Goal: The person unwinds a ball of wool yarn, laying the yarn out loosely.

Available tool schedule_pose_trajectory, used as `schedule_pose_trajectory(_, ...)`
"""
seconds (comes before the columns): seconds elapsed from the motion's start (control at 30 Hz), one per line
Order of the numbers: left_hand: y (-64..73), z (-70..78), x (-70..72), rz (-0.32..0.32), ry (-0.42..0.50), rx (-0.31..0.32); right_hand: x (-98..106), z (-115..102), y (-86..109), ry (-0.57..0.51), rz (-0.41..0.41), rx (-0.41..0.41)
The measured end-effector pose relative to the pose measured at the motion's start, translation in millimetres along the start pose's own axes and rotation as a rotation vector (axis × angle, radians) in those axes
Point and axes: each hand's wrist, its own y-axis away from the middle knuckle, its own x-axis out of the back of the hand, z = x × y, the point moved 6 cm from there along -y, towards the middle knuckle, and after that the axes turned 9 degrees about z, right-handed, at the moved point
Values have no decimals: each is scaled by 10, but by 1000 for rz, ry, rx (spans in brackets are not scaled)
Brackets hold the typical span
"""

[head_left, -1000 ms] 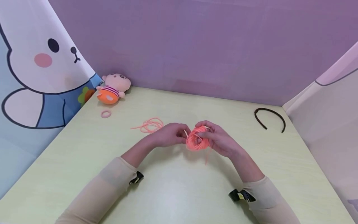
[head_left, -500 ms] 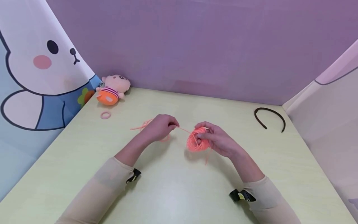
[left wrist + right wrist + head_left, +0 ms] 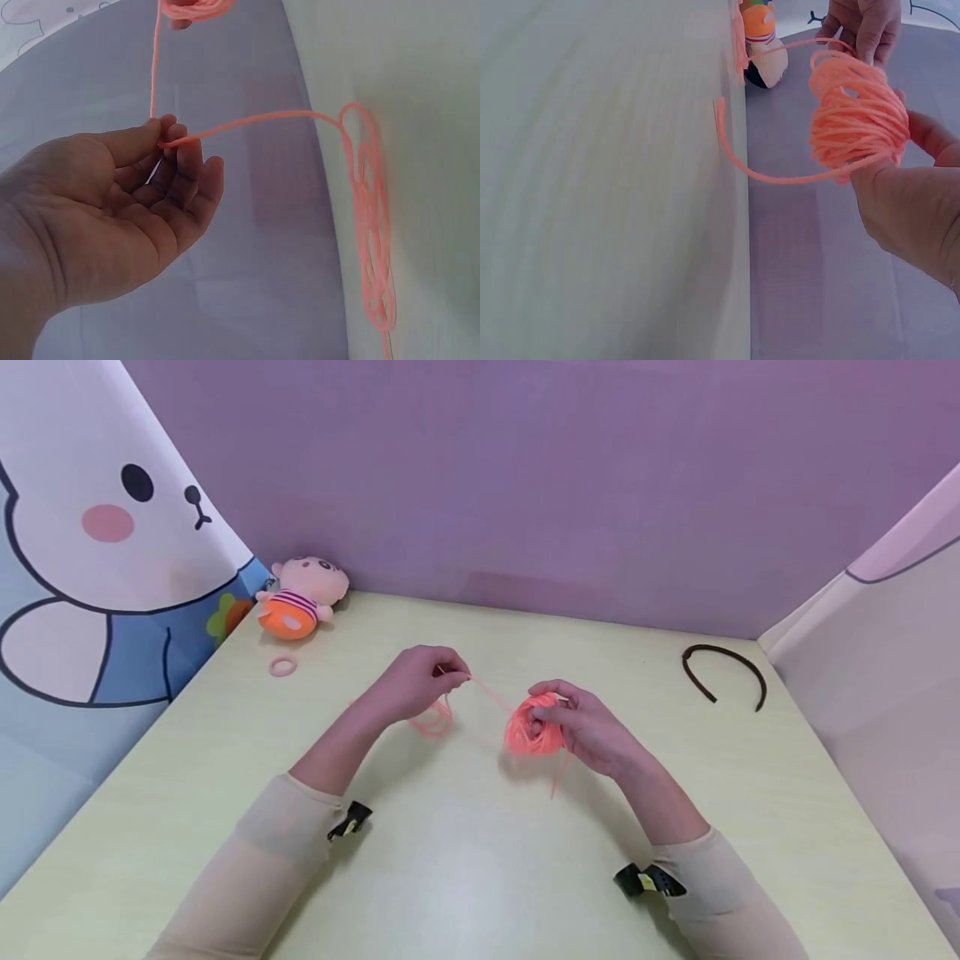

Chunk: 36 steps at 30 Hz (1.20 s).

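Observation:
My right hand [image 3: 592,727] grips a wound bundle of coral-pink yarn [image 3: 859,116], its thumb in the bundle's hollow and its fingers behind. A short tail of yarn hangs from the bundle's underside toward the table. To the left and slightly farther back, my left hand [image 3: 127,202] pinches the same strand between thumb and fingertips. From that pinch the strand [image 3: 155,67] runs taut to the bundle. On its other side it drops to a loose heap of yarn [image 3: 371,217] on the table, partly hidden by the left hand in the head view.
A plush doll [image 3: 303,597] in orange pants lies at the table's back left corner, with a pink ring [image 3: 282,666] in front of it. A dark headband [image 3: 723,672] lies at the back right. Printed and purple cloth walls [image 3: 525,485] border the table [image 3: 465,860].
My left hand has pulled away from the bundle, going left and back with the strand between its fingers. The right hand stays almost in place with the bundle.

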Motion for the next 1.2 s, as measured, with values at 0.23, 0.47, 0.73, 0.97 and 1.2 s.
schedule_pose_trajectory(0.23, -47, -188, 107, 9, -25, 52, 36, -6, -10, -54, 58, -2)
schedule_pose_trajectory(0.47, -74, -419, 205, 2, -39, 141, 30, -3, -12, -51, 63, -7)
schedule_pose_trajectory(0.73, -116, -625, 341, 43, -52, 177, 46, 3, -20, -60, 74, -13)
schedule_pose_trajectory(0.97, -114, -840, 462, 51, -22, 284, 51, 2, -13, -62, 83, -9)
schedule_pose_trajectory(1.2, -96, -1000, 566, 100, -19, 364, 59, 9, -20, -59, 88, -13)
